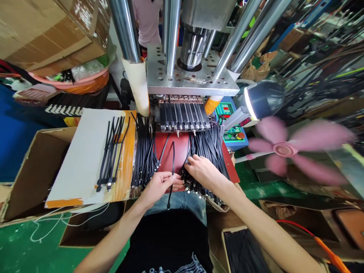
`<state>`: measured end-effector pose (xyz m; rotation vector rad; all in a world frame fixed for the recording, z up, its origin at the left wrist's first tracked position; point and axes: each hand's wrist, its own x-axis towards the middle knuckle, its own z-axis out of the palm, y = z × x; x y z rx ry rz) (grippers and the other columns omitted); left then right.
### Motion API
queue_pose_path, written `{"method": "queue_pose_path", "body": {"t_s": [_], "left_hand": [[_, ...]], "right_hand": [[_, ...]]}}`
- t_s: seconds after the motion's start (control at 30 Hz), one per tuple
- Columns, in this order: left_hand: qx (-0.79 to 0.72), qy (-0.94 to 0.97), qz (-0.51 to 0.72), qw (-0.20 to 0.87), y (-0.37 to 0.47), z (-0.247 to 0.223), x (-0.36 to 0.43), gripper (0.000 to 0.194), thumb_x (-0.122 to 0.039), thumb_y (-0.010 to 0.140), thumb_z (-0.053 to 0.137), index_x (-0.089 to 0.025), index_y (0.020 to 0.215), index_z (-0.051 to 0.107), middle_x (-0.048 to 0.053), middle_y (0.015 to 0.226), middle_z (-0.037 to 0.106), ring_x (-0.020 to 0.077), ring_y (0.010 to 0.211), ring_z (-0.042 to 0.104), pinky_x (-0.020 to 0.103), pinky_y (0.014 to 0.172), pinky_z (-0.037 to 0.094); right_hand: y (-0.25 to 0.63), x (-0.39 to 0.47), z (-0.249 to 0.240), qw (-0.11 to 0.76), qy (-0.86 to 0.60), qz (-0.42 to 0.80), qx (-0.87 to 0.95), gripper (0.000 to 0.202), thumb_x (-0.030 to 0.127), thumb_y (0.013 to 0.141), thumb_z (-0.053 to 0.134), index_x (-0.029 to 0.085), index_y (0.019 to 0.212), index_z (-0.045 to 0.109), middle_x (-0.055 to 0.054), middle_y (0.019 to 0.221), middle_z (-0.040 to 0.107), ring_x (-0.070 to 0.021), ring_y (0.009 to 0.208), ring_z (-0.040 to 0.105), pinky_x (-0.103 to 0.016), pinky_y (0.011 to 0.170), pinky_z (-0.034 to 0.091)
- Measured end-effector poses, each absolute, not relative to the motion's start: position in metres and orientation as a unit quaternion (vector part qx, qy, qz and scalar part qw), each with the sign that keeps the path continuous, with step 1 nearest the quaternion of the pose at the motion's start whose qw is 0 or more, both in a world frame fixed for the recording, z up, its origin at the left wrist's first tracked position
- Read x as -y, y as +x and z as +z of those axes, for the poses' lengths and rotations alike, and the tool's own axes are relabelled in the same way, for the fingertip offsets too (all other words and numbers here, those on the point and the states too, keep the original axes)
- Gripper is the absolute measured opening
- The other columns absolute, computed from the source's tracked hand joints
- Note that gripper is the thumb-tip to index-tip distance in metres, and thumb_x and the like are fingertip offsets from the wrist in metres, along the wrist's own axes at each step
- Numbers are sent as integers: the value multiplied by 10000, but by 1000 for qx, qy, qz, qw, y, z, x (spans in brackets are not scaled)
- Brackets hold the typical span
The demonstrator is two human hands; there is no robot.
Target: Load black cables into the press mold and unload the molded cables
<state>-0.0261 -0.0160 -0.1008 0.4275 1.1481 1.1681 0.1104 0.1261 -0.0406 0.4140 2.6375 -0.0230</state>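
My left hand pinches a single black cable near its lower end, over the red board. Just to the right, my right hand rests on a thick pile of black cables, its fingers curled at the pile's left edge; what they grip is hidden. Another bunch of black cables lies left of the red board. Behind the hands, a metal fixture holds several cables side by side under the press plate.
A white board with a tied cable bundle is at the left, over a cardboard box. At the right are a lamp, a spinning pink fan and a control panel. A person stands behind the press.
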Motion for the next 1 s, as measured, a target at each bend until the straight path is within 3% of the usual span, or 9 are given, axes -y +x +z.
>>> {"method": "queue_pose_path", "body": {"t_s": [0.4,0.63,0.77,0.87,1.0], "left_hand": [[-508,198,512,664,-25,-104,16,710,-734,677,906,-99,961,765,170,971,848,328,935,837,467,953,673],[-509,196,510,665,-25,-108,14,712,-741,680,900,-103,964,760,170,982,848,335,964,833,472,971,666],[-519,208,505,658,-27,-109,15,726,-756,711,869,-96,997,766,177,998,846,332,966,833,465,962,667],[-525,212,501,654,-28,-108,14,703,-750,736,854,-105,1005,776,164,976,848,323,948,836,458,944,670],[-509,187,505,671,-23,-103,10,680,-731,696,894,-114,956,776,155,953,848,313,910,837,461,935,670]], "right_hand": [[115,-135,-50,236,96,7,-967,204,151,1063,534,132,1085,736,-137,1107,725,-271,1012,669,-370,779,490],[121,-137,-51,217,73,-6,-973,163,105,1043,539,141,1078,694,-110,1084,712,-260,1017,667,-367,865,497],[144,-139,-57,123,236,-8,-964,78,216,1051,582,174,1059,647,-101,1058,693,-240,972,668,-323,804,485],[165,-140,-72,59,414,-7,-909,171,313,1062,569,172,984,627,-108,980,699,-235,860,669,-314,693,447],[182,-136,-81,-57,486,-109,-865,258,299,1044,527,203,820,612,-65,811,697,-211,715,629,-315,651,398]]}}
